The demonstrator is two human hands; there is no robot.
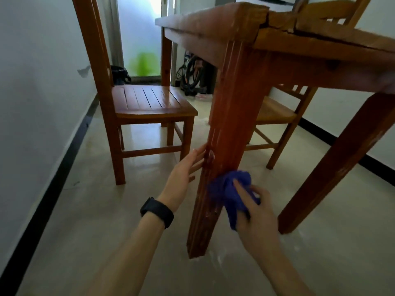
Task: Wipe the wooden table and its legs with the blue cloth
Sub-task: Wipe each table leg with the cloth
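Note:
The wooden table point(320, 42) fills the upper right, seen from low down. Its near corner leg point(226, 129) runs down the middle of the view to the floor. My right hand point(256, 212) grips the bunched blue cloth point(228, 191) and holds it against the lower right side of that leg. My left hand point(186, 169), with a black band on the wrist, rests with straight fingers against the left side of the same leg, a little higher. A second table leg point(333, 163) slants down at the right.
A wooden chair point(147, 103) stands left of the table near the white wall. Another chair point(277, 116) sits under the table's far side. Dark cables and bags point(192, 75) lie by the doorway at the back. The tiled floor point(106, 210) is pale and glossy.

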